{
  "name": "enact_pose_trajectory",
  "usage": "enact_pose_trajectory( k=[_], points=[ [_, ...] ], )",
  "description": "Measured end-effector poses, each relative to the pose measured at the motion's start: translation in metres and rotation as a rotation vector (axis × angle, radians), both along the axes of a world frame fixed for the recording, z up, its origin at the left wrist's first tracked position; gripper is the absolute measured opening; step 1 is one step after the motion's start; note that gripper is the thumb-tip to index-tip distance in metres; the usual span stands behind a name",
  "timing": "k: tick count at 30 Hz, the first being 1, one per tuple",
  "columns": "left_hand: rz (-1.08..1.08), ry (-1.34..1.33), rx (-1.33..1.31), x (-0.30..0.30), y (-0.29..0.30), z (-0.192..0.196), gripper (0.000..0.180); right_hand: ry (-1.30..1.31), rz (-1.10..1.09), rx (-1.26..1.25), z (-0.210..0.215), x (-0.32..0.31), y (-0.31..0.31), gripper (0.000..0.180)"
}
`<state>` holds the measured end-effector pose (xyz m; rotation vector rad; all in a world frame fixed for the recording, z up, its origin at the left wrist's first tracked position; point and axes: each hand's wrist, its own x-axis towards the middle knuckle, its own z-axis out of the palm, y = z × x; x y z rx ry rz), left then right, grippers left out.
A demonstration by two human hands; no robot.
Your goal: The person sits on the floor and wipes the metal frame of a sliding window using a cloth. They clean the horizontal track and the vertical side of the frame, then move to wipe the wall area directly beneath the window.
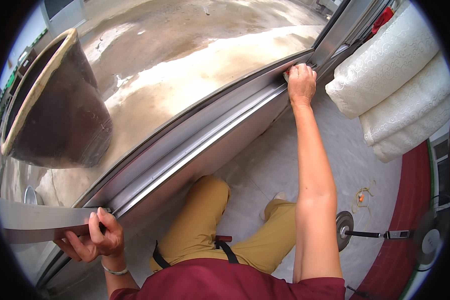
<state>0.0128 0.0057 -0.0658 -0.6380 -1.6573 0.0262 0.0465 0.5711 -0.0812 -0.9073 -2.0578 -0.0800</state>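
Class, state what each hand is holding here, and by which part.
Left hand grips the edge of a metal door frame. Right hand presses a small green and red thing, mostly hidden, into the door track.

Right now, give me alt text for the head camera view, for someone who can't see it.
A crouching person's right hand presses a green pad into a metal sliding-door track, while the left hand grips the door frame edge. A large brown pot stands outside on wet concrete; white rolled bedding lies indoors.

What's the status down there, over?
Right hand presses green pad into door track. Left hand grips metal door frame. Big clay jar outside, apart.
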Motion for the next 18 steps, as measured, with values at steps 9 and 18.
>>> enact_pose_trajectory(
  k=[9,18],
  points=[
    [-0.052,-0.049,0.055,0.002,-0.006,-0.005,0.015,0.064,0.133,0.039,0.002,-0.001,-0.135,0.019],
    [-0.303,-0.152,0.086,0.012,-0.011,0.000,0.009,0.176,0.315,-0.061,0.005,0.008,-0.276,0.019]
  ],
)
